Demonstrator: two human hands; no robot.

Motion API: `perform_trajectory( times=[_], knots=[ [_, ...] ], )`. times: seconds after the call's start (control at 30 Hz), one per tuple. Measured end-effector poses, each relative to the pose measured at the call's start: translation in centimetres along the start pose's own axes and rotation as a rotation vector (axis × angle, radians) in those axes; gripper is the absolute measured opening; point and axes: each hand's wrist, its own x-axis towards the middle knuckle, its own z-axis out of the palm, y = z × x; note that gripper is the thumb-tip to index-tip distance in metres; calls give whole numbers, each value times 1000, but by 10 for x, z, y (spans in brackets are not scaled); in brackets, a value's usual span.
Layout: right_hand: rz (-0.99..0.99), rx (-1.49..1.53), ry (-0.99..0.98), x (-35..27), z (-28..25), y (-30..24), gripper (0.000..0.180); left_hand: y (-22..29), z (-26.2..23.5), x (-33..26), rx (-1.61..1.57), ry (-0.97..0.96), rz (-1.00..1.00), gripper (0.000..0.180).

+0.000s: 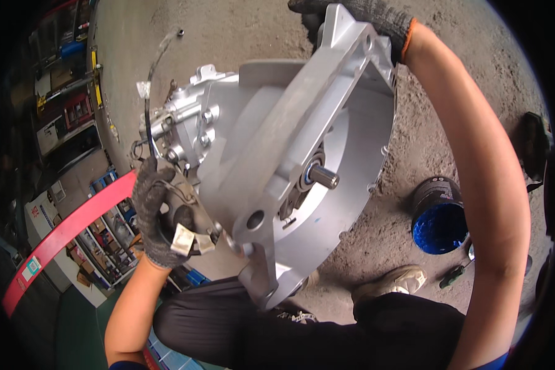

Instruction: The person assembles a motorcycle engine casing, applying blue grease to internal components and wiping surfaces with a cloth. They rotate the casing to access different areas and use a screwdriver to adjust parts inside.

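Bright middle — the edges bow into black.

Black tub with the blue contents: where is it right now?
In the head view, the black tub is on the ground at right, between the silver housing and right forearm, up and right of the beige shoe.

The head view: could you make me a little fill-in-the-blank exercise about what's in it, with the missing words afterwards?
1. The left hand and the right hand both wear dark ____.
2. The edge of the right hand's cuff is coloured ____.
3. In the picture, the right hand is at the ____ (upper or lower) end of the metal housing.
4. The stuff inside the black tub is coloured ____.

Missing words: gloves; orange; upper; blue.
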Motion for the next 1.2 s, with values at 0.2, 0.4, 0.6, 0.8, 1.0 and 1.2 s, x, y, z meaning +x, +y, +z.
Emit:
perform_trajectory(
  times=[0.2, 0.4, 0.6, 0.8, 1.0, 1.2],
  knots=[
    [-387, -503, -242, -8, -11, -23, 43, 10, 4, 31, -9, 82, 234, 55],
    [-33, -190, 3, -17, -10, -25, 38, 10, 4, 30, -14, 65, 205, 54],
    [138, 20, 88, -12, 0, -25, 35, 6, 6, 12, -214, 27, -124, 51],
    [-62, -273, -8, -2, -9, 18, 36, 4, 10, 13, -233, 16, -161, 51],
    [-113, -650, 128, -8, -6, -6, 44, -3, 13, 8, -222, 83, -7, 51],
    [-322, -197, -146, -11, -20, 3, 41, 2, 11, 24, -132, 67, 145, 51]
  ],
)
